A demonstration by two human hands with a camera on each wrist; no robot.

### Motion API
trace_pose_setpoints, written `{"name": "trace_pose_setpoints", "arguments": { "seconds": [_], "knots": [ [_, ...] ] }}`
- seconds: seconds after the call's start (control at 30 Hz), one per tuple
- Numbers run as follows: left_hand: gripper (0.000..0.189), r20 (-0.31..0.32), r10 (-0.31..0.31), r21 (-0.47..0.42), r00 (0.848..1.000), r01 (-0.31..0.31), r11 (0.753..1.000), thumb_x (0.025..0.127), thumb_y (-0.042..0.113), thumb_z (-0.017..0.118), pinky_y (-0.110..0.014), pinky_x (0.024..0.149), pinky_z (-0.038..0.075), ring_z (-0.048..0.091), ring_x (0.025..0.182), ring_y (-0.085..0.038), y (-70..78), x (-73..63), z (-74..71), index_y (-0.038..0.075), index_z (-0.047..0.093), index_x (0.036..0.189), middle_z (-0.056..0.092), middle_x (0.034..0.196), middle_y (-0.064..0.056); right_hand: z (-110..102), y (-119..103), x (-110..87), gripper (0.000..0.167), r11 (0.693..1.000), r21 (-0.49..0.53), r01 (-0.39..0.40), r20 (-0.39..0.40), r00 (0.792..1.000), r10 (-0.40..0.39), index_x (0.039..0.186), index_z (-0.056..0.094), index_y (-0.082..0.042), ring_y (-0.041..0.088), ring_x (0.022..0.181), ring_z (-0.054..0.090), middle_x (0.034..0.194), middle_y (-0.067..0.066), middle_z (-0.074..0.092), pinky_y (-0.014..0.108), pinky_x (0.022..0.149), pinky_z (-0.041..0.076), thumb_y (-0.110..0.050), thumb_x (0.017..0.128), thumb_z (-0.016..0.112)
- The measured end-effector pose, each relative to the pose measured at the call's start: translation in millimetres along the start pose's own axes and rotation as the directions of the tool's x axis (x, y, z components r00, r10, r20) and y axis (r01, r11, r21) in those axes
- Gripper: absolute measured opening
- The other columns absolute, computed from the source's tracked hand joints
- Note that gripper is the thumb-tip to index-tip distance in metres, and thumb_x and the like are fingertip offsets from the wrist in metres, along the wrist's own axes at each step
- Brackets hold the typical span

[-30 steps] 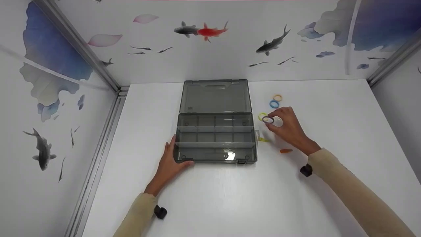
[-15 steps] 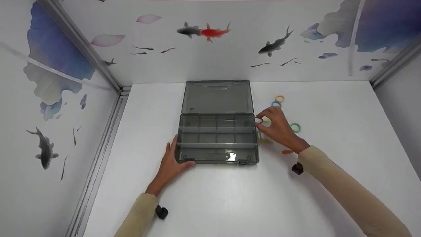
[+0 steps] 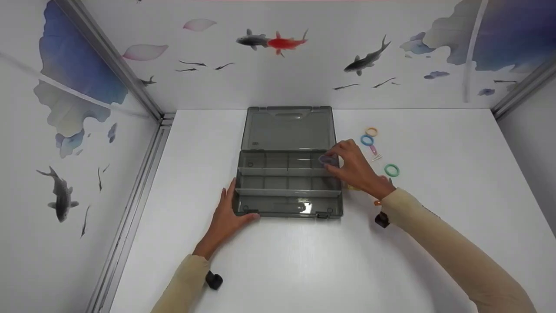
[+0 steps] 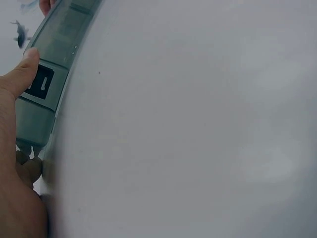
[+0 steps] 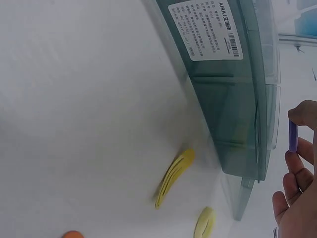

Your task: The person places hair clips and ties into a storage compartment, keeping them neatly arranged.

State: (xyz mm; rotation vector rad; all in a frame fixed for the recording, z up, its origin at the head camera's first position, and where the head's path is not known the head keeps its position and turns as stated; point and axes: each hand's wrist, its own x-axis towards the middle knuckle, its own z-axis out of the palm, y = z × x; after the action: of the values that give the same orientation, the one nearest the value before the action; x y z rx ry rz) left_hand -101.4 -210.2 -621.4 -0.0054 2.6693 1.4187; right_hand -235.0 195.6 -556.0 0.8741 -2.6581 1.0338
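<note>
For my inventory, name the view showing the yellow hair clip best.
The right wrist view: the yellow hair clip lies there whole and unobstructed. The head view shows just a sliver by the right hand; the left wrist view, none.

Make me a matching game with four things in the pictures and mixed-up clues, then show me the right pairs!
Things
1. small purple ring
2. round green ring
3. grey see-through plastic box
4. light-orange ring

Clues
A. farthest right of the four, head view
B. beside the blue ring
C. pinched in the right hand
D. open, held by the left hand

Pairs: 1-C, 2-A, 3-D, 4-B
</note>
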Motion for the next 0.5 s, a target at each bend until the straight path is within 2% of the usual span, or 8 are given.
{"name": "trace_pose_setpoints", "arguments": {
  "seconds": [0.27, 0.5],
  "knots": [
    [0.129, -0.002, 0.0, 0.001, 1.0, 0.0, 1.0, 0.084, 0.059, 0.094, -0.079, 0.123, 0.024, 0.008, 0.167, -0.052, -0.5, -1.0, -0.3, 0.032, 0.012, 0.179, 0.008, 0.182, -0.025, 12.1, -6.4, 14.2, 0.021, 0.998, 0.013, 0.054, 0.043, 0.998, -0.054, 0.116, 0.079, -0.002, 0.037, 0.109, 0.056, 0.114, 0.017, 0.069, 0.055, 0.097, 0.046, -0.014, 0.099, 0.085],
    [0.129, -0.005, 0.014, -0.009, 1.0, -0.014, 1.0, 0.084, 0.058, 0.095, -0.08, 0.123, 0.024, 0.008, 0.167, -0.051, -1.8, -1.1, 0.4, 0.033, 0.012, 0.179, 0.009, 0.182, -0.025, 24.0, -13.0, 27.6, 0.024, 0.995, -0.009, 0.104, 0.052, 0.993, -0.103, 0.115, 0.079, 0.0, 0.038, 0.108, 0.059, 0.112, 0.018, 0.071, 0.058, 0.097, 0.047, -0.012, 0.096, 0.087]
  ]
}}
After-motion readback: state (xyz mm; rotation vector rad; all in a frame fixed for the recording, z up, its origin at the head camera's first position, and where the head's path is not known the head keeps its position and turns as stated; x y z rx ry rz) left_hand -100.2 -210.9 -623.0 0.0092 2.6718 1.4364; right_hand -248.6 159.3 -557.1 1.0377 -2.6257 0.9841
